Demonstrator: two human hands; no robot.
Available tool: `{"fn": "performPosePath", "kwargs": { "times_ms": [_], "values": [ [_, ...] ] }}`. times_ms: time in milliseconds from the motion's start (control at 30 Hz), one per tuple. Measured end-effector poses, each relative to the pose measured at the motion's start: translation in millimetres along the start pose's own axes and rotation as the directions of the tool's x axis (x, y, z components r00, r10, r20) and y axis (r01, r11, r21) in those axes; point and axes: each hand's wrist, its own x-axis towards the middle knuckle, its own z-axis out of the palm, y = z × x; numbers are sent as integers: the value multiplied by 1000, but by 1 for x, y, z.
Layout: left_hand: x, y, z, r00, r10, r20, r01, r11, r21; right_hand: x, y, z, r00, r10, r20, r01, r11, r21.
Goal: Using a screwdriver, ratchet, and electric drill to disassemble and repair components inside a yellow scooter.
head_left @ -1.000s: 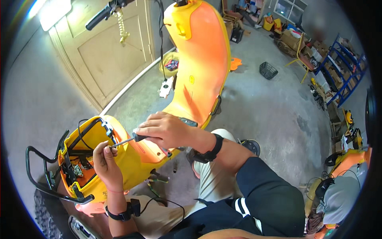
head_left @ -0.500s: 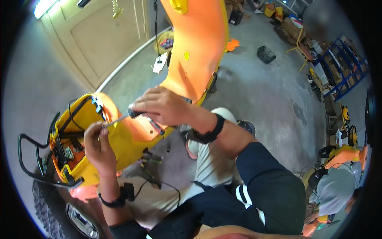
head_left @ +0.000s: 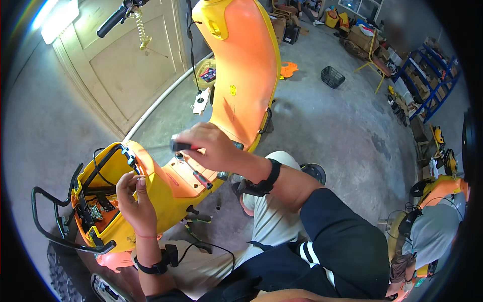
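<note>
My right hand (head_left: 202, 148) grips a dark-and-red screwdriver (head_left: 182, 146) above the orange footboard of a yellow-and-orange scooter body, its shaft blurred toward the left. My left hand (head_left: 132, 199) is closed in a pinch beside the open yellow compartment (head_left: 89, 183), with a tiny pale item at the fingertips that I cannot make out. That compartment holds wiring and metal parts, and a black tube rack (head_left: 39, 211) juts from its side. A second tool (head_left: 201, 178) with a red-and-grey handle lies on the footboard (head_left: 182, 178). The curved upper body panel (head_left: 241, 60) rises beyond.
A door (head_left: 121, 75) and white pipe (head_left: 161, 103) run along the left. On the floor are a black basket (head_left: 332, 75) and orange piece (head_left: 288, 69). Blue shelving (head_left: 427, 80), boxes and a chair (head_left: 372, 63) line the right. A co-worker (head_left: 430, 226) in grey works at lower right.
The screwdriver's tip has come away from my left fingertips, and my right hand has lifted it rightward of them. The view has shifted slightly.
</note>
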Motion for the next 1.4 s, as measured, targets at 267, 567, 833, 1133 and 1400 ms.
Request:
{"fn": "performPosePath", "kwargs": {
  "times_ms": [267,567,833,1133,1400],
  "values": [
    [3,8,4,993,99,66,-106,987,120,6,3,-10,662,518,542,-741,342,578],
    [0,14,29,916,261,305,-343,904,255,-1,-30,18,550,444,708,-823,144,550],
    [-2,17,33,835,375,402,-520,776,358,-10,-25,27,519,458,721,-821,34,569],
    [4,10,28,854,247,459,-447,799,402,3,11,0,469,765,441,-747,77,660],
    [3,8,36,791,352,500,-562,741,367,-13,1,13,579,633,513,-770,220,599]
  ]
}}
